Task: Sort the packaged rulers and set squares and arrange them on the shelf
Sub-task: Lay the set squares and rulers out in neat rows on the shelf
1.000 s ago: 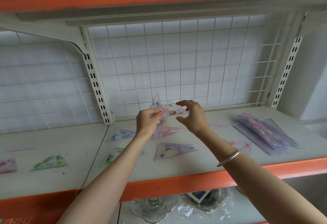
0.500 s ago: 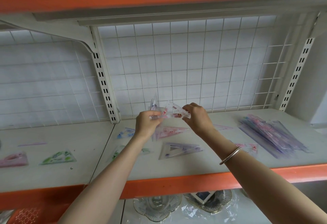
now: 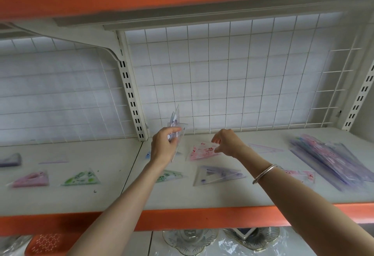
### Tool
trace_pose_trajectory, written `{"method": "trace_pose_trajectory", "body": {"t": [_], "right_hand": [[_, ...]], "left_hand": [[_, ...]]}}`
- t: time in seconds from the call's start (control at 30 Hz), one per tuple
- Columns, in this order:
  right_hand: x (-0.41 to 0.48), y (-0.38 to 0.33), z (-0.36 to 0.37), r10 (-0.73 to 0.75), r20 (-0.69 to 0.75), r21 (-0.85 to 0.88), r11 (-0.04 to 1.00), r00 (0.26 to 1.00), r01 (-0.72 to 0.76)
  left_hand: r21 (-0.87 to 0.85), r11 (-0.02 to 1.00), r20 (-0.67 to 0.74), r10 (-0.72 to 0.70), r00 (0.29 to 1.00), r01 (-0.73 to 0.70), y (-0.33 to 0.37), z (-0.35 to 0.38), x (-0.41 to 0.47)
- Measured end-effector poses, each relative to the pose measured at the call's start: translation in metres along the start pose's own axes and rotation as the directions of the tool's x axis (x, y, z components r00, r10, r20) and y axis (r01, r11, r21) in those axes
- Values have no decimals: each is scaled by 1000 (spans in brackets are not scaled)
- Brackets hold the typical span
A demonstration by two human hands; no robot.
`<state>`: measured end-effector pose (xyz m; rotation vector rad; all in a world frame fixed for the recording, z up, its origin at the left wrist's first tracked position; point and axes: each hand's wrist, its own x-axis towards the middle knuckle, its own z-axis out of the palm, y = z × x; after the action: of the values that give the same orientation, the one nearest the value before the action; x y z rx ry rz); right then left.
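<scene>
My left hand (image 3: 164, 146) grips an upright bundle of clear packaged set squares (image 3: 176, 122) above the back of the shelf (image 3: 222, 197). To its right, my right hand (image 3: 228, 142) pinches the corner of a pink packaged set square (image 3: 202, 151), which lies low on the shelf. In front of it is a purple set square (image 3: 218, 174). A green set square (image 3: 170, 175) shows beside my left forearm. A stack of long packaged rulers (image 3: 327, 158) lies at the right end.
On the left shelf section lie a green set square (image 3: 82, 178), a pink one (image 3: 32, 179) and a dark one at the edge. A thin pink triangle (image 3: 263, 148) and another pink pack (image 3: 301, 174) lie near my right arm. A wire grid backs the shelf.
My right hand has drawn the pink set square away from the bundle and brought it down and right to the shelf. The left hand keeps the bundle. The camera turned left.
</scene>
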<state>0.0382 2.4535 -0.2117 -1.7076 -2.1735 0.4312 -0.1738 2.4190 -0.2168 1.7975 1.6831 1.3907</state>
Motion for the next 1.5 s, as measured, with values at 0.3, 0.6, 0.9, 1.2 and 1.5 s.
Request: {"method": "trace_pose_trajectory", "body": {"t": [0.3, 0.6, 0.9, 1.2, 1.5], "right_hand": [[9, -4, 3, -12, 134, 10, 1000, 991, 10], [4, -10, 2, -15, -5, 193, 981, 1000, 15], [-11, -47, 0, 173, 148, 879, 429, 974, -210], [-15, -32, 1, 223, 219, 949, 176, 950, -261], [-22, -20, -11, 328, -325, 886, 435, 887, 163]], "left_hand": [[3, 999, -7, -44, 999, 44, -10, -8, 0], [-67, 997, 58, -23, 998, 27, 2, -7, -2], [-259, 963, 163, -33, 986, 75, 12, 5, -7], [-334, 937, 227, -27, 973, 104, 23, 10, -8], [-290, 947, 159, -96, 983, 139, 22, 12, -7]]}}
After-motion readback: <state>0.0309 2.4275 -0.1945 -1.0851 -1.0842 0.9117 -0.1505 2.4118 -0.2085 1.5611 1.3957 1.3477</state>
